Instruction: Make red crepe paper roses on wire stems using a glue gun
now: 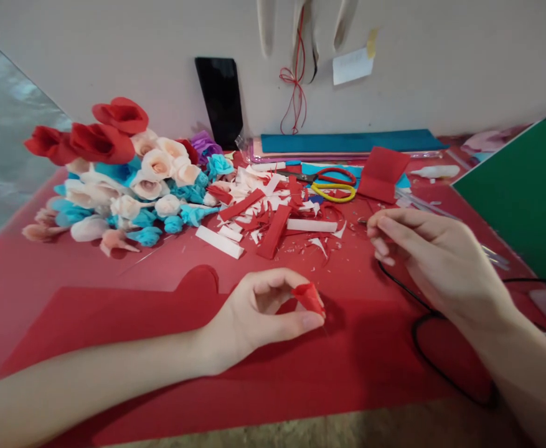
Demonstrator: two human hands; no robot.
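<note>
Between the thumb and fingers of my left hand (268,311) is a small rolled piece of red crepe paper (309,298), held just above the table. My right hand (422,249) is raised to the right with its fingertips pinched together. A small dark tip pokes out from that pinch, too little of it showing to name. Below my left forearm lies a large red crepe paper sheet (127,317) with a rounded cut edge. Ahead of my hands is a heap of red and white paper scraps (273,211), with red-and-yellow-handled scissors (333,185) at its back right.
Paper flowers (155,174) in red, white, blue and pink are piled at the left. A black phone (220,99) leans on the wall. A green board (525,193) stands at the right, and a black cord (417,348) loops by my right wrist. Folded blue paper (347,142) lies at the back.
</note>
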